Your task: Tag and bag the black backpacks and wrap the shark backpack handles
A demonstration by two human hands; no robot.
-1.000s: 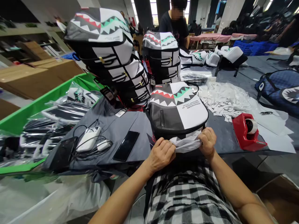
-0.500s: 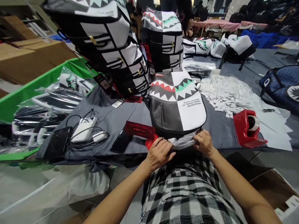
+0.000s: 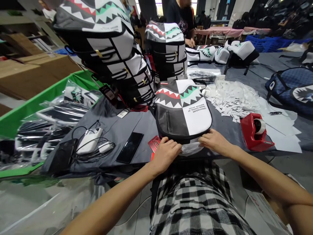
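Observation:
A black-and-white backpack (image 3: pixel 183 109) with a red and green shark mouth lies on the grey-covered table, its bottom toward me. Clear plastic (image 3: pixel 192 148) bunches below its near edge. My left hand (image 3: pixel 167 151) has its fingers closed on the plastic at the near left corner, beside a red tag (image 3: pixel 154 143). At the near right corner, my right hand (image 3: pixel 210 139) pinches the plastic against the bag's edge. A black phone (image 3: pixel 130 147) lies left of my left hand.
Tall backpack stacks (image 3: pixel 110 49) stand behind and left. A green-lined bin (image 3: pixel 34 98) holds wrapped bags. Cables and a white power bank (image 3: pixel 89 141) lie left; a red tape dispenser (image 3: pixel 255 132) and white paper pieces (image 3: pixel 230 107) are right. A person (image 3: pixel 182 19) stands across the table.
The red tag strip that lay across the phone has drawn in beside my left hand, uncovering the phone. Both hands have shifted slightly along the bag's near edge. The view has tilted up a little.

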